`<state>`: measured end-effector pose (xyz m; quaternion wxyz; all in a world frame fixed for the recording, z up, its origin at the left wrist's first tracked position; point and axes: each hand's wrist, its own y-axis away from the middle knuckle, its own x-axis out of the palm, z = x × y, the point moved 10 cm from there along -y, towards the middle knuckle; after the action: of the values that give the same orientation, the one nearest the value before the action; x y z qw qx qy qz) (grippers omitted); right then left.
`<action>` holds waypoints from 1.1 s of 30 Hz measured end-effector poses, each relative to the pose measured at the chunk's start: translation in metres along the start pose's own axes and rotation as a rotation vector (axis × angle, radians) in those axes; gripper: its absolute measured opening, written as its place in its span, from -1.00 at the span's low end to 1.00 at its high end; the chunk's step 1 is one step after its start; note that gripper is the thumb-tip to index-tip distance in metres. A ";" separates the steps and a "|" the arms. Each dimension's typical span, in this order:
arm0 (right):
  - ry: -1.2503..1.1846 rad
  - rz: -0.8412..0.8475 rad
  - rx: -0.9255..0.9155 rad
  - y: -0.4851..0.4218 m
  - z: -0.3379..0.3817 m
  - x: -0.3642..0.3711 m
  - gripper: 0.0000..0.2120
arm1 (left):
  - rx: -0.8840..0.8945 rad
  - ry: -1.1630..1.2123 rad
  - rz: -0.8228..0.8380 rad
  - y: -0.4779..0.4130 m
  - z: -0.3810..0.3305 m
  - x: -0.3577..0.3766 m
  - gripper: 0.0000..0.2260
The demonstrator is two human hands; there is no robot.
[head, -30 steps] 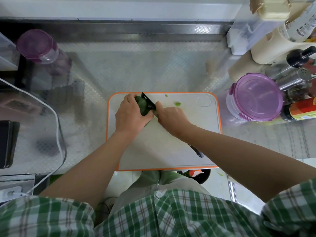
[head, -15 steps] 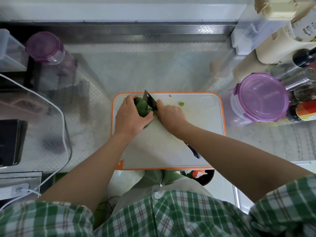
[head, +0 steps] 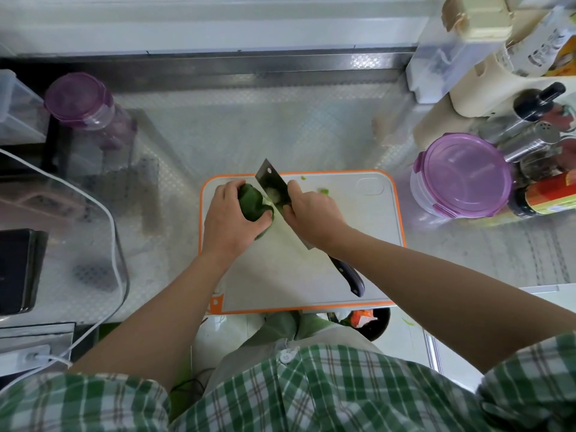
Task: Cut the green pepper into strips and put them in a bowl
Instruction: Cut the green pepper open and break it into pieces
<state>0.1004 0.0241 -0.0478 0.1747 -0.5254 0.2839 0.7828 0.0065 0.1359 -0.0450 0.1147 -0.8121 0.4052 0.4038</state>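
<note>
A green pepper (head: 254,204) lies on the far left part of the white, orange-rimmed cutting board (head: 358,232). My left hand (head: 229,219) grips it from the left, fingers and thumb curled round it. A cleaver (head: 271,182) stands slanted against the pepper's right side, and pale flesh shows at the cut. My right hand (head: 314,213) holds the cleaver at the blade, while its dark handle (head: 347,274) sticks out beyond my wrist. Two small green bits (head: 324,191) lie near the board's far edge. No bowl is in view.
A purple-lidded tub (head: 464,173) stands right of the board, with bottles and shakers (head: 530,132) behind it. At far left stands a purple-lidded jar (head: 79,101). A white cable (head: 115,232) loops over the left counter. A dark bin (head: 374,322) sits below the counter edge.
The cleaver blade has tipped up, so more of its flat side shows, and the pepper's pale inside is now exposed. Both hands stay where they were.
</note>
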 end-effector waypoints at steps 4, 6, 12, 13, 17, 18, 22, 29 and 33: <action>0.004 0.003 -0.004 0.006 0.004 0.003 -0.90 | -0.016 -0.012 -0.026 0.000 0.000 0.001 -0.36; 0.000 0.000 0.006 0.006 0.005 0.003 -0.85 | -0.027 -0.010 -0.039 0.000 0.000 0.001 -0.37; 0.055 -0.002 0.003 0.008 0.006 0.005 -0.69 | -0.022 -0.041 -0.038 0.000 -0.001 0.003 -0.35; 0.067 0.004 0.001 0.006 0.008 0.008 -0.64 | -0.020 -0.047 -0.039 0.000 -0.001 0.003 -0.34; 0.051 0.016 0.008 0.001 0.014 0.018 -0.54 | -0.028 -0.071 -0.043 -0.002 -0.002 0.004 -0.36; 0.047 0.012 0.013 0.000 0.014 0.019 -0.53 | -0.031 -0.076 -0.046 -0.002 -0.002 0.004 -0.36; 0.037 -0.015 0.046 0.000 0.013 0.022 -0.50 | -0.043 -0.074 -0.069 0.000 -0.004 0.002 -0.37; 0.048 0.000 0.163 0.000 -0.014 0.013 -0.79 | 0.005 -0.179 -0.058 -0.001 -0.007 -0.004 -0.35; -0.018 -0.019 0.181 -0.007 -0.024 0.006 -0.86 | 0.039 -0.105 -0.044 0.001 0.000 -0.009 -0.35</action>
<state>0.1195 0.0144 -0.0623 0.2312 -0.5029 0.3470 0.7571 0.0031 0.1402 -0.0383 0.1606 -0.7961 0.3884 0.4355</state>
